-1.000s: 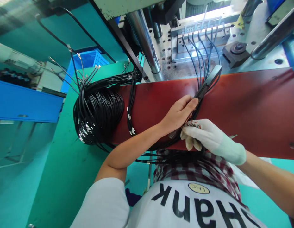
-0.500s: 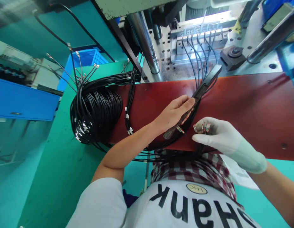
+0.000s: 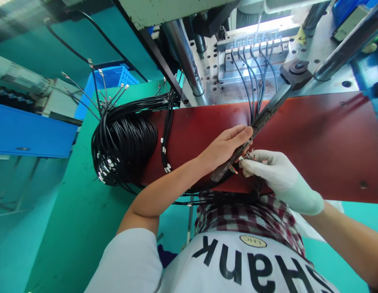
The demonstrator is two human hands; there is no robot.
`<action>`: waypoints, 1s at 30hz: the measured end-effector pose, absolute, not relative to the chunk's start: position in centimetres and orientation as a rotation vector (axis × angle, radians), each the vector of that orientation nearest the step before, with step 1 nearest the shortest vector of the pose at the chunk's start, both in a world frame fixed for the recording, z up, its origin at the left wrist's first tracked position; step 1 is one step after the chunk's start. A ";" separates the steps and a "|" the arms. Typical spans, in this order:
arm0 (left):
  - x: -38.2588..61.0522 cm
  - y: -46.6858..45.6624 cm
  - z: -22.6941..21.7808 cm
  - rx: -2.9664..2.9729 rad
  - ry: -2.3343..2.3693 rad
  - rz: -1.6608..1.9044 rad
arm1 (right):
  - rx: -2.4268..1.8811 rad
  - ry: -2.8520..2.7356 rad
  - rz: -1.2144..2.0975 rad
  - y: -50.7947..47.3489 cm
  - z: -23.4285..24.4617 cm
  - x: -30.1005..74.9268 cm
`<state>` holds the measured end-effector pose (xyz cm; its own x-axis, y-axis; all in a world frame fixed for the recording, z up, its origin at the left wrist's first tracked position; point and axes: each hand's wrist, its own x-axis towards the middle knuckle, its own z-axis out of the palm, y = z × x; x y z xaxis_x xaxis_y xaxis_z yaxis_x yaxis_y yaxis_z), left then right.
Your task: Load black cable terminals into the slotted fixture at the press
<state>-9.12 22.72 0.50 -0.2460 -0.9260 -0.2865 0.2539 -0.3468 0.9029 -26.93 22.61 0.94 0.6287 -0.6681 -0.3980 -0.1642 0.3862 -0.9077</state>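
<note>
**Left hand?**
Bare and flat, fingers close together. Left hand (image 3: pixel 227 148) pressed along a long black strip (image 3: pixel 262 120), holding it against a bunch of wires.

**And the right hand?**
Narrow, in a white glove (image 3: pixel 283 185). Right hand (image 3: pixel 268 171) pinching some small wire ends (image 3: pixel 246 156), with tiny bits of shiny metal and red at the tips.

**Where's the long black strip?**
Lying slantwise across a dark red board (image 3: pixel 313 138), one end poking up past the far edge of the board, toward a metal block (image 3: pixel 252 61).

**What about the wires?**
Thin, black and a bit shiny. A big round coil of black wires (image 3: pixel 124 148) at the left end of the board, hanging over the edge. Little silver tips sticking out at the top like spikes. Small pale tags along one loose bunch.

**Any wires near the metal block?**
Yes, several thin ones, curving down from a neat row of slots toward the long black strip.

**What else is around?**
A thick steel post (image 3: pixel 184 57) beside the block. A blue plastic crate (image 3: pixel 109 79) far off on the left. Below the hands, a checked cloth (image 3: pixel 246 219) and a white T-shirt (image 3: pixel 237 260) with big black letters.
</note>
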 end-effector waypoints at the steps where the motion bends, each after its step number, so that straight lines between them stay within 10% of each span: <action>1: -9.2 22.8 0.6 1.103 -0.961 -1.715 | -1.170 0.894 -0.392 22.8 1.1 -26.5; 13: -9.0 23.4 0.1 1.357 -1.442 -1.153 | -1.270 0.961 -0.410 22.9 1.4 -25.5; 22: -9.6 23.5 0.4 1.262 -0.986 -1.622 | -1.302 0.803 -0.236 21.3 2.3 -26.4; 30: -9.8 23.9 0.4 1.370 -1.326 -1.228 | -1.321 0.914 -0.311 22.0 1.1 -25.7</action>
